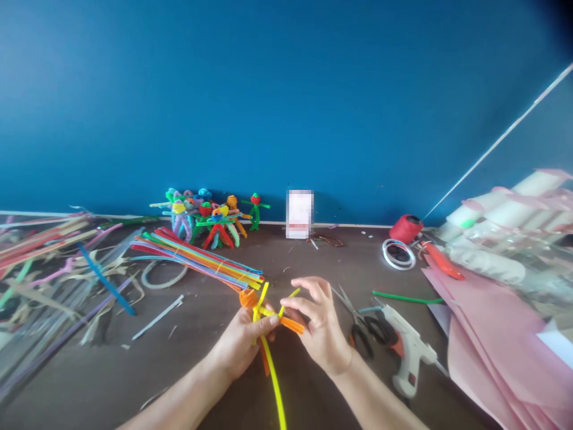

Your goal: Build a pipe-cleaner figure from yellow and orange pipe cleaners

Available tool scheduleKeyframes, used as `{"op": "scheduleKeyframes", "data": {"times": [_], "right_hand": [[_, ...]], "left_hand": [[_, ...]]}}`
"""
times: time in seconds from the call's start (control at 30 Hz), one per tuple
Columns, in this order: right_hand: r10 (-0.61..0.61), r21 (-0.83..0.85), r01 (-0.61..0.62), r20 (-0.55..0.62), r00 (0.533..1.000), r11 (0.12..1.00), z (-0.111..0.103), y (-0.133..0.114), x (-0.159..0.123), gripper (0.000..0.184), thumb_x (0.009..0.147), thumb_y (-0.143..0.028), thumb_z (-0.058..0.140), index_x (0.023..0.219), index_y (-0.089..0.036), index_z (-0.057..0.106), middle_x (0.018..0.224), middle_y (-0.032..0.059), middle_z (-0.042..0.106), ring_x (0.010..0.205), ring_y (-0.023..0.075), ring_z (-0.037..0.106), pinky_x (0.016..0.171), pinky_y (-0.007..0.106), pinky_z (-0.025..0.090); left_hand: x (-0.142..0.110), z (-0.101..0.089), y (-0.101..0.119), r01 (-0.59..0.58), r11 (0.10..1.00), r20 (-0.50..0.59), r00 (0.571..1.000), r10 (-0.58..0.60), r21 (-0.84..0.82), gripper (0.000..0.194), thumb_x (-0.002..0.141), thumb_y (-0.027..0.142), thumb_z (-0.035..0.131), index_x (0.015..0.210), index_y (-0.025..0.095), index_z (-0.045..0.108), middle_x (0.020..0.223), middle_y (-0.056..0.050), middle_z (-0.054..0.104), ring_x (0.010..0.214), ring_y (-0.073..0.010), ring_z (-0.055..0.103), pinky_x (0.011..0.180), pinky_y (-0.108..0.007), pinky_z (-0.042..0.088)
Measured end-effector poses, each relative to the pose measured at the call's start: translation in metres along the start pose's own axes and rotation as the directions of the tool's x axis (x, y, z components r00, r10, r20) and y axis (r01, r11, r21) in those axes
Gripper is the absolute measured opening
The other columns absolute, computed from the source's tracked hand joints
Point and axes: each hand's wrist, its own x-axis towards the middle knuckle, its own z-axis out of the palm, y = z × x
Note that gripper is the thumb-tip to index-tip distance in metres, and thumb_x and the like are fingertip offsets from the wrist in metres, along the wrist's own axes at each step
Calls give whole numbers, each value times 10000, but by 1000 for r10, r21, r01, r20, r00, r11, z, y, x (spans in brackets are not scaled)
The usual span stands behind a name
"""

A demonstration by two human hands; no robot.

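Yellow pipe cleaner is what's in play here, twisted into a small figure held just above the brown work table. It has a round orange blob at the top and an orange pipe cleaner sticking out sideways. The left hand has its fingers curled around the twist, with the thumb pressed across it. The right hand is about half open, thumb and fingertips right at the yellow and orange arms, though I can't tell if it's really pinching or just touching them.

A few things could bite you from this position. The long yellow tail hangs loose below the hands, so it could snag on something, or its weight could lever the twist open if the left hand's grip slackens. Any cut wire ends could also poke a finger. The white glue gun lies just right of the right hand, next to the black-handled scissors, so a wide elbow swing could knock them around. I can't tell if the gun is hot. The bundle of rainbow pipe cleaners sits close on the left, and a careless sweep could scatter it into the messy scrap pile.
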Motion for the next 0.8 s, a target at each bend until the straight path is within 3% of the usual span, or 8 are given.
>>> {"op": "scheduleKeyframes", "data": {"times": [0.13,0.37,0.5,0.57,0.63,0.8], "right_hand": [[1,88,-9,90,996,996,5,1,0,261,737,-84,560,946,-233,608,861,43,619,905,202,499,794,368,423],[171,91,-193,207,963,977,11,-15,-5,196,784,-99,465,773,-202,631,716,41,599,751,191,516,721,335,413],[358,306,-436,279,891,846,18,-18,-10,163,773,-160,499,859,-186,635,791,43,636,751,187,568,700,290,440],[397,359,-520,363,843,775,20,-20,-11,170,774,-165,487,874,-164,624,770,37,636,712,175,578,669,267,451],[401,349,-545,408,820,762,21,-22,-11,184,762,-135,471,886,-153,606,761,33,626,698,165,574,656,253,454],[309,208,-386,324,894,899,16,-28,-12,206,766,-84,408,877,-160,564,847,60,601,768,162,561,710,253,439]], "left_hand": [[1,-2,-2,-36,999,-4,999,36,-28,259,517,221,764,648,143,555,548,49,512,471,-52,449,474,-183,371],[2,0,-2,-164,986,-40,985,165,19,209,581,216,729,637,144,540,580,38,533,502,-61,463,514,-192,379],[2,1,-1,-230,970,-78,969,236,79,189,604,230,709,626,136,546,594,24,531,523,-76,468,532,-208,384],[2,1,-1,-269,957,-102,954,281,113,182,620,231,697,638,135,543,616,19,535,541,-81,473,544,-213,390],[3,0,-1,-306,941,-126,938,324,142,174,635,229,686,652,136,539,645,14,541,570,-88,485,568,-219,401],[4,1,-1,-335,919,-160,915,370,210,179,629,228,679,682,135,536,699,-4,570,656,-128,536,635,-249,433]]}}
